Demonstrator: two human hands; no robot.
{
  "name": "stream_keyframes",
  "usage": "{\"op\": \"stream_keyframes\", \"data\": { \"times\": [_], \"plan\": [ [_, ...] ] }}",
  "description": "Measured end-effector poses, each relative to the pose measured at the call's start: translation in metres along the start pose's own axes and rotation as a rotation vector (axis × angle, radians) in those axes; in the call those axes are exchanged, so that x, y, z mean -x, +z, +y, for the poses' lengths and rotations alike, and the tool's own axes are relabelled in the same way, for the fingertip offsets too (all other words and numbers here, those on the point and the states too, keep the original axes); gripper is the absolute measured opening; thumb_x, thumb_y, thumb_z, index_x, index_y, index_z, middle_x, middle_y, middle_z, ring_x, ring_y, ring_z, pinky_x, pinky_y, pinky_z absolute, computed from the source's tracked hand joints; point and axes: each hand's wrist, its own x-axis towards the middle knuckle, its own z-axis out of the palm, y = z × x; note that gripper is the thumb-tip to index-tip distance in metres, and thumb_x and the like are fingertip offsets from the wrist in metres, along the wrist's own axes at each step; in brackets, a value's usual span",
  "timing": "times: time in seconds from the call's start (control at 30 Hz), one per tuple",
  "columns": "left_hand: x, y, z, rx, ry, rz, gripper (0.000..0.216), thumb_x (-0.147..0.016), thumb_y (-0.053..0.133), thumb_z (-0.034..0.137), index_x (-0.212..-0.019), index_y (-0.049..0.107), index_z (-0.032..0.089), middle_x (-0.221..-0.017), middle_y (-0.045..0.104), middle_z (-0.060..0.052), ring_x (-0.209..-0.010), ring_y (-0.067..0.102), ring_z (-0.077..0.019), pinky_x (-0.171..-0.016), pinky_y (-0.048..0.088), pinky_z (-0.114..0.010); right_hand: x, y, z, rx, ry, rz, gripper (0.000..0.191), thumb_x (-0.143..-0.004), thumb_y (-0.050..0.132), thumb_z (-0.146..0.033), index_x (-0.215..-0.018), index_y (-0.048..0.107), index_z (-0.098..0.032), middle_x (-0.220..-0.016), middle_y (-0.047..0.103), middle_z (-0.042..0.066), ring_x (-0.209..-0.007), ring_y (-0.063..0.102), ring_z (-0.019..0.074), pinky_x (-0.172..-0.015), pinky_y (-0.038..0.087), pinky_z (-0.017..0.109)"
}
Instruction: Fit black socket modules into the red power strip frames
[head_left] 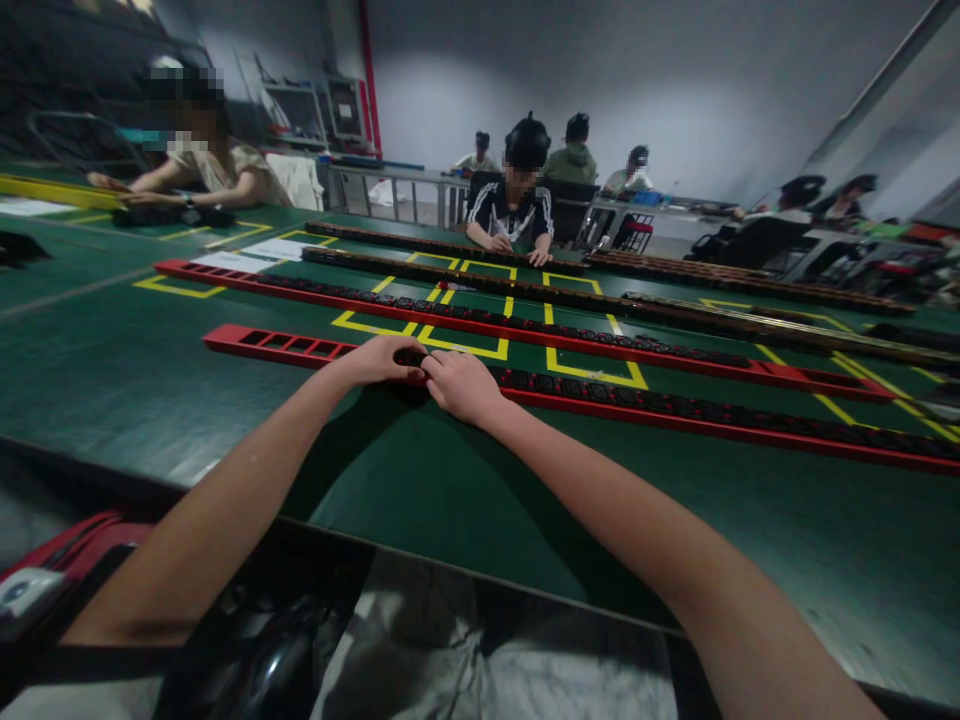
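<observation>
A long red rail [630, 412] lies across the table in front of me. Square openings show at its left end, and black square inserts [571, 387] fill it to the right of my hands. My left hand [375, 360] curves over the rail, thumb and fingers closed round a dark piece [409, 357] at the rail. Right beside it, my right hand [463, 384] rests with curled fingers at the same spot. Its fingertips meet those of my left hand, and what they grip is hidden.
Behind lies a second red rail [480, 324] with black inserts, then long dark strips [540, 290]. Yellow tape outlines [600, 378] mark the green table [420, 490]. A person [514, 205] works opposite, another person [217, 170] at the left. White papers [232, 262] lie back left.
</observation>
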Motion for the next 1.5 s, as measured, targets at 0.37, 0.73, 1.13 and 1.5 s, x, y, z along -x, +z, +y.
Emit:
{"op": "stream_keyframes", "data": {
  "times": [0.37, 0.73, 1.13, 1.5],
  "plan": [
    [-0.0003, -0.0042, -0.0048, 0.032, 0.016, -0.025, 0.053, -0.078, 0.073, 0.060, -0.113, 0.074, 0.020, -0.110, 0.077, -0.009, -0.102, 0.070, -0.0291, -0.094, 0.051, -0.043, 0.0019, -0.0025, -0.0009, -0.026, 0.013, 0.018, 0.037, -0.105, 0.055, -0.028, -0.138, 0.056, -0.012, -0.135, 0.067, 0.016, -0.120, 0.064, 0.0294, -0.102, 0.049, 0.044],
    [-0.0003, -0.0043, -0.0045, 0.017, -0.002, -0.027, 0.053, -0.075, 0.072, 0.061, -0.108, 0.074, 0.019, -0.105, 0.078, -0.007, -0.098, 0.070, -0.0280, -0.091, 0.052, -0.040, 0.0015, 0.0007, -0.0009, -0.008, -0.007, 0.026, 0.034, -0.105, 0.053, -0.028, -0.137, 0.056, -0.015, -0.136, 0.067, 0.015, -0.120, 0.064, 0.0294, -0.101, 0.049, 0.045],
    [0.0002, -0.0041, -0.0057, 0.019, -0.013, -0.028, 0.056, -0.076, 0.071, 0.064, -0.110, 0.074, 0.019, -0.106, 0.077, -0.007, -0.099, 0.069, -0.0275, -0.092, 0.052, -0.039, 0.0017, 0.0014, -0.0007, -0.003, 0.002, 0.032, 0.037, -0.105, 0.052, -0.028, -0.139, 0.055, -0.012, -0.134, 0.068, 0.016, -0.117, 0.064, 0.0301, -0.100, 0.050, 0.046],
    [-0.0011, -0.0034, -0.0056, -0.005, -0.016, -0.023, 0.055, -0.076, 0.071, 0.063, -0.110, 0.074, 0.019, -0.105, 0.077, -0.008, -0.101, 0.069, -0.0286, -0.092, 0.051, -0.039, 0.0026, -0.0005, -0.0009, -0.002, -0.009, 0.029, 0.042, -0.106, 0.051, -0.027, -0.146, 0.051, -0.015, -0.137, 0.065, 0.015, -0.118, 0.063, 0.0303, -0.100, 0.050, 0.046]
  ]
}}
